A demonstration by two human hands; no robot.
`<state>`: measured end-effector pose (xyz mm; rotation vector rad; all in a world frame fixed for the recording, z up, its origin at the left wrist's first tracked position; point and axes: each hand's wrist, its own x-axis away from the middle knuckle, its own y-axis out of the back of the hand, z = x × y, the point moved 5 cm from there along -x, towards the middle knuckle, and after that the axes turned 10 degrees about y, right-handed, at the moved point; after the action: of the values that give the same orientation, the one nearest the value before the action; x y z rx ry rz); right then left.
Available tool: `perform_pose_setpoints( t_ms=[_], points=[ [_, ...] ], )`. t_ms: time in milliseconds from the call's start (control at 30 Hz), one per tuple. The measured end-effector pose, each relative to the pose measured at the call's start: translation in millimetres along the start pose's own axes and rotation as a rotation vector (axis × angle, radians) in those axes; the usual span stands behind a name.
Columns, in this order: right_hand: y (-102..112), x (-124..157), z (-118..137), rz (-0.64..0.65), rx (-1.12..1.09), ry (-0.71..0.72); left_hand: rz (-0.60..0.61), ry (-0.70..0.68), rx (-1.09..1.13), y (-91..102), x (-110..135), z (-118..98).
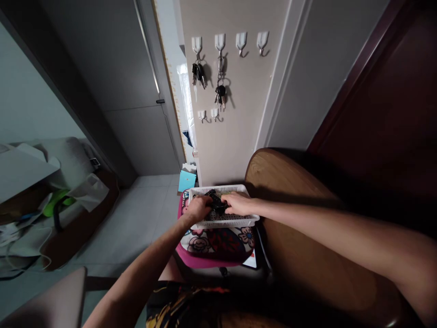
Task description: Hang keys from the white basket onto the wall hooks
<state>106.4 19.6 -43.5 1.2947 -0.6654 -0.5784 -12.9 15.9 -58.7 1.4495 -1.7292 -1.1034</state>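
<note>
A white slotted plastic basket point(228, 223) rests on a stool with a pink edge and a flower-patterned top point(218, 246). My left hand point(200, 207) reaches into it from the left, its fingers curled at a dark bundle point(217, 200). From the right, my right hand point(238, 203) pinches the other side of the same bundle. It is black and shiny in places; its exact kind is too small and dark to make out. Fingertips of both hands are partly hidden.
On the wall panel, two key bunches point(199, 74) point(220, 94) hang from white adhesive hooks point(241, 42). A wooden tabletop point(300, 246) stands close on the right. A blue box point(187, 181) lies behind the stool, and a cluttered bench point(82, 228) is at the left.
</note>
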Motion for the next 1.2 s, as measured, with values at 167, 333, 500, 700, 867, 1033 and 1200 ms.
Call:
perform_pose_setpoints(
  t_ms=[167,333,500,700,867,1033,1200],
  points=[
    [1,-1,-1,-0.049,-0.053,0.014,0.052,-0.066,-0.299,2.1,6,-9],
    [-5,0,4,-0.049,-0.072,0.065,0.117,-0.088,-0.225,1.2,2,-12],
    [-4,1,0,-0.002,-0.086,0.026,0.063,0.010,0.138,7.4,-7,-3],
    [4,1,-6,0.112,-0.034,-0.004,-0.001,0.206,0.717,23.1,-18,8],
    [21,-2,5,-0.063,-0.171,0.093,0.055,0.290,1.197,24.7,-19,-9],
    [31,-6,21,-0.181,-0.554,0.210,0.033,0.278,1.475,21.5,-20,-27],
    [28,-7,8,-0.133,-0.488,0.014,0.005,0.273,1.514,16.8,-20,-25]
  ],
)
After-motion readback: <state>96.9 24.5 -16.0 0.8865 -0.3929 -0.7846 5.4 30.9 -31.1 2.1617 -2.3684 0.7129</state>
